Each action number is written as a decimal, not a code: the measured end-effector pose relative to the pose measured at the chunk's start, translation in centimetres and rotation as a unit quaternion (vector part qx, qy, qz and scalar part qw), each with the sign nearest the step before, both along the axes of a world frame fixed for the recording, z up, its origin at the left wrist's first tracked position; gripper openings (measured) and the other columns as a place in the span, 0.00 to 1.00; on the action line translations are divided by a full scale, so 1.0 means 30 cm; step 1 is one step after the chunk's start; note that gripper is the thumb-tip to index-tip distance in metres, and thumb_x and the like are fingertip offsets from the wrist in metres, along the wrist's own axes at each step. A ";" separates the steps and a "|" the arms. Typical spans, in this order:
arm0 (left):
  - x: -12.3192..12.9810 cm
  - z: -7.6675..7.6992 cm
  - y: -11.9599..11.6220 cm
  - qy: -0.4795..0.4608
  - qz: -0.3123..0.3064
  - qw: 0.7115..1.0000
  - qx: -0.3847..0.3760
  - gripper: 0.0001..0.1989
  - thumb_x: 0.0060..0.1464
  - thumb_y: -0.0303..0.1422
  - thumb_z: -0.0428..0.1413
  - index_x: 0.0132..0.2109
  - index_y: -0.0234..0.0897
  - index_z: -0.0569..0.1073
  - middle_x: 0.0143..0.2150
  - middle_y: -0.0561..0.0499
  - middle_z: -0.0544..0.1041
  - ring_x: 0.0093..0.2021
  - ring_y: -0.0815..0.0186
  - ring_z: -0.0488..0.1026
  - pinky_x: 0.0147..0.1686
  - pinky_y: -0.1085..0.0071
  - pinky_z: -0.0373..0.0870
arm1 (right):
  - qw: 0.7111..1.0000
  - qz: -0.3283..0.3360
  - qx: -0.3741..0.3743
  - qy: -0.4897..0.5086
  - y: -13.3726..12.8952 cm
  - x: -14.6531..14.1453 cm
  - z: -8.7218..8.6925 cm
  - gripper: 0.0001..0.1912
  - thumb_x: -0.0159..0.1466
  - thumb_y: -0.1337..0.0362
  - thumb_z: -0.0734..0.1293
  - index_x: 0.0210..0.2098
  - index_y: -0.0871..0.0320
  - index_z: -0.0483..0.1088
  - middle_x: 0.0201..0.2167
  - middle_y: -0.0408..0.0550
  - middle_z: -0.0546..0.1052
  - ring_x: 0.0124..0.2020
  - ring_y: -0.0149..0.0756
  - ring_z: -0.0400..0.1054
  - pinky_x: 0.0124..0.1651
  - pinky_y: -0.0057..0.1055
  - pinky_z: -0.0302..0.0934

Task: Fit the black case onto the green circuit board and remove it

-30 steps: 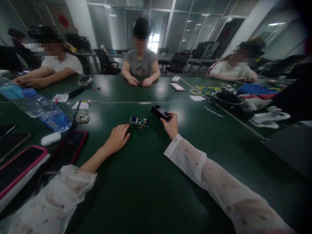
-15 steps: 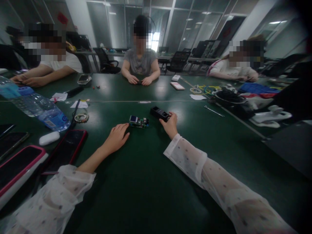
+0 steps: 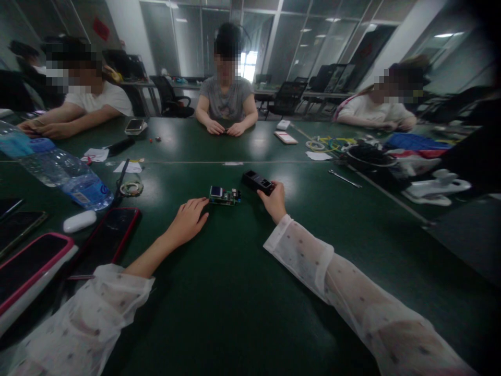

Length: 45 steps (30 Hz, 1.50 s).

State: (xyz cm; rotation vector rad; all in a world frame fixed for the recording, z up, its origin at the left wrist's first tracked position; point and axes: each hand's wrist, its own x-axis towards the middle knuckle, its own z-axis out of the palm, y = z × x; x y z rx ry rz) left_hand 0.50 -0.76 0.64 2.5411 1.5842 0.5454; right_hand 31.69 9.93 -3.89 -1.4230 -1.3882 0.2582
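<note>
A small green circuit board (image 3: 226, 198) with a little screen on its left part lies on the dark green table (image 3: 211, 292). My left hand (image 3: 190, 216) rests flat on the table just left of it, fingers stretched out, the fingertips at or very near the board's left edge. To the right of the board, my right hand (image 3: 276, 199) grips the near right end of a black plastic case (image 3: 256, 181) between thumb and fingers. Rectangular openings show on the case's upper face. It lies at a slant, close to the board.
Phones (image 3: 107, 235), a white earbud case (image 3: 79, 222) and a plastic water bottle (image 3: 78, 180) crowd the left. A wrench (image 3: 345, 178) lies at right, before cables and a white plastic bracket (image 3: 436, 188). Several people sit across the table, one person (image 3: 226, 99) directly opposite.
Almost nothing differs. The whole view has shifted very slightly; both hands, the circuit board and the black case keep the same places relative to each other.
</note>
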 end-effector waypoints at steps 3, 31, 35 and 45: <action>0.000 -0.006 0.002 0.001 0.000 1.000 0.008 0.22 0.68 0.39 0.44 0.65 0.36 0.60 0.65 0.41 0.66 0.65 0.55 0.61 0.61 0.52 0.61 | 1.000 0.002 -0.002 0.007 0.002 -0.001 0.001 0.27 0.53 0.61 0.74 0.48 0.58 0.62 0.46 0.55 0.69 0.50 0.49 0.65 0.58 0.56 0.60; 0.000 0.000 0.000 -0.005 -0.005 1.000 0.004 0.22 0.68 0.38 0.44 0.65 0.38 0.61 0.65 0.42 0.65 0.65 0.54 0.61 0.61 0.49 0.61 | 0.997 0.035 0.047 0.056 -0.030 -0.028 0.046 0.26 0.57 0.58 0.71 0.51 0.58 0.61 0.47 0.56 0.72 0.47 0.45 0.70 0.54 0.49 0.66; -0.003 -0.003 0.001 -0.005 -0.006 1.000 0.004 0.22 0.68 0.38 0.44 0.65 0.39 0.60 0.65 0.42 0.65 0.65 0.54 0.61 0.60 0.50 0.61 | 0.990 0.102 0.094 0.007 -0.081 -0.063 0.090 0.27 0.59 0.57 0.71 0.55 0.55 0.60 0.51 0.54 0.70 0.52 0.46 0.68 0.59 0.51 0.63; -0.006 -0.013 0.003 -0.002 -0.007 1.000 0.012 0.21 0.68 0.38 0.45 0.65 0.38 0.61 0.65 0.42 0.65 0.65 0.55 0.61 0.60 0.51 0.61 | 0.968 0.237 0.086 0.000 -0.190 -0.172 0.146 0.28 0.62 0.51 0.69 0.58 0.52 0.60 0.54 0.53 0.70 0.55 0.47 0.68 0.61 0.49 0.64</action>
